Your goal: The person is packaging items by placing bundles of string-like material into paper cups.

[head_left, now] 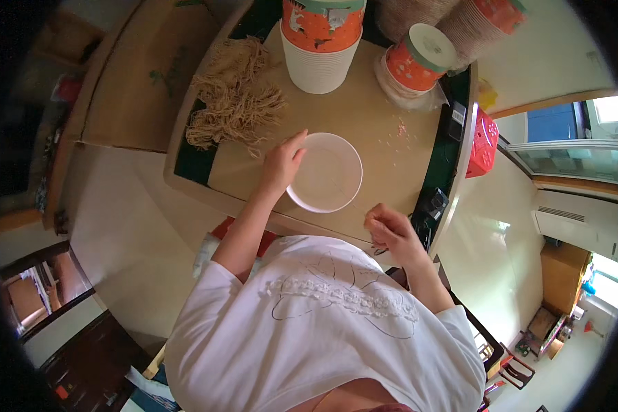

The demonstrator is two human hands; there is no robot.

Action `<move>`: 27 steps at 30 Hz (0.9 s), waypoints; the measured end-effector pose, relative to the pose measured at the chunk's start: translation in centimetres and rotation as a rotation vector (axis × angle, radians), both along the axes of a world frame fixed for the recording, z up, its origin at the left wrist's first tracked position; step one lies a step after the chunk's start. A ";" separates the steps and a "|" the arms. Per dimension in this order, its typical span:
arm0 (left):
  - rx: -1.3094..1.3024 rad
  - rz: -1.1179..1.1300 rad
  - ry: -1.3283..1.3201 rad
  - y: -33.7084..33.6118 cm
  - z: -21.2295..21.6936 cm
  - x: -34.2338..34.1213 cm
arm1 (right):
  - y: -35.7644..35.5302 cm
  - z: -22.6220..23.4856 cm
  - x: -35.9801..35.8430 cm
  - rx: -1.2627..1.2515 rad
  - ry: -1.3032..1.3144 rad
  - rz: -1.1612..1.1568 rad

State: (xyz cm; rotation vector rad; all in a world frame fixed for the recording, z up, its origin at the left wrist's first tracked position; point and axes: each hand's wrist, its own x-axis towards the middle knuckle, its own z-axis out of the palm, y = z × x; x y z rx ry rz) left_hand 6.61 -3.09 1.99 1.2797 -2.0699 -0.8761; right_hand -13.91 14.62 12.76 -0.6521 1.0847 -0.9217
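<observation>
A white paper bucket point(325, 172), its inside facing up toward me, sits near the table's front edge. My left hand point(283, 163) holds it at the left side, fingers along the rim. To the lower right, my right hand point(389, 230) is closed in a pinch just off the bucket. A faint thin strand runs from the bucket's lower right rim toward those fingers; its ends are too small to make out. Left of the bucket lies a loose bundle of tan twine point(237, 96). Behind stands a stack of white paper buckets point(321, 65) with an orange printed one on top.
More orange printed buckets point(419, 58) sit in clear plastic at the back right. Small pale bits point(399, 134) are scattered on the brown board point(384, 161). Black devices point(436, 202) and cables line the right edge, beside a red plastic basket point(483, 144). A cardboard box point(134, 82) stands left.
</observation>
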 end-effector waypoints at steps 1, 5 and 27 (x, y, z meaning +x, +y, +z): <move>0.002 -0.002 0.000 0.0 0.2 -0.2 | 0.3 1.0 -0.5 -0.025 0.042 -0.006; -0.003 -0.001 -0.051 0.1 0.1 -1.0 | 1.7 3.9 -1.8 -0.112 0.022 -0.129; -0.049 -0.077 -0.013 3.4 3.5 4.6 | 3.2 -2.1 2.3 -0.030 -0.068 -0.066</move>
